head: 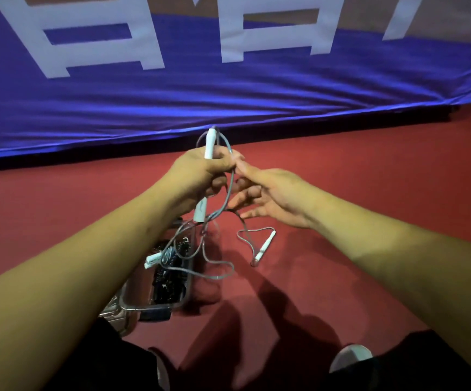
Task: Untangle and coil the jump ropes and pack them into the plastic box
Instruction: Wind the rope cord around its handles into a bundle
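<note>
White handle [209, 145] gripped in my left hand [197, 173] | right hand [271, 196] straight-fingered, touching grey cord [230, 190] | plastic box [155, 307] below left hand

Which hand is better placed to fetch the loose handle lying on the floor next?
Right. The right hand is open and nearest the loose handle on the floor, while the left hand is busy gripping a white handle and the rope loops.
</note>
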{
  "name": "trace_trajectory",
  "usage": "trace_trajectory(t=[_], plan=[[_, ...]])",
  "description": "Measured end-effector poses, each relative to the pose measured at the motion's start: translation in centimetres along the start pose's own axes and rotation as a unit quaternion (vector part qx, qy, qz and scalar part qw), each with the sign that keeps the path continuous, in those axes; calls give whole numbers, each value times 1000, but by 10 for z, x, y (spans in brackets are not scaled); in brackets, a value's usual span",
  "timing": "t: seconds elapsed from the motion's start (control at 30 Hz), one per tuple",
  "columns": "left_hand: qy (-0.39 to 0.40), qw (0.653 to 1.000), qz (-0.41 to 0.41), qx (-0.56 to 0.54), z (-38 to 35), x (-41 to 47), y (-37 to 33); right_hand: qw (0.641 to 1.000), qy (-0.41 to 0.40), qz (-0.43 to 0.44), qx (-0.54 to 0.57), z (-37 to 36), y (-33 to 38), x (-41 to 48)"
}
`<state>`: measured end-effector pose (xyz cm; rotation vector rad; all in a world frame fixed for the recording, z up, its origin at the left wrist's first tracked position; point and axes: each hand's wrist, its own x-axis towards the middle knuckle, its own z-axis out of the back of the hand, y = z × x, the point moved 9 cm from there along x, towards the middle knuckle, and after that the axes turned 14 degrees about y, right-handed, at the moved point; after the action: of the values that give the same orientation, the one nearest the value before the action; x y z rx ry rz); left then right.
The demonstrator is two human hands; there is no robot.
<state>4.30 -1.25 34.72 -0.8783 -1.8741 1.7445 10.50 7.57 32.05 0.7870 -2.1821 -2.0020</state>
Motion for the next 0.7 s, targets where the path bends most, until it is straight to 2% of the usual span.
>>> trace_trajectory(t=[0.13, 0.3, 0.4, 0.5, 0.57, 0.63, 0.7], plan=[[-63, 998, -13, -22, 24, 2, -6, 997, 20, 35, -72, -13, 1, 2], [-14, 1000, 7, -14, 10, 5, -1, 991, -35, 53, -122, -17, 7, 12], [-13, 1000, -14, -8, 6, 4, -8, 976, -65, 81, -193, -7, 15, 11], [-40, 998, -45, -21, 20, 2, -15, 985, -67, 89, -132, 0, 11, 14], [-73, 994, -72, -29, 32, 2, -23, 994, -41, 65, -81, 2, -6, 18], [-129, 984, -105, -63, 52, -1, -30, 990, 0, -7, -144, -1, -35, 21], [-193, 966, -131, -110, 79, -5, -35, 968, 54, -95, -225, -8, -69, 17]])
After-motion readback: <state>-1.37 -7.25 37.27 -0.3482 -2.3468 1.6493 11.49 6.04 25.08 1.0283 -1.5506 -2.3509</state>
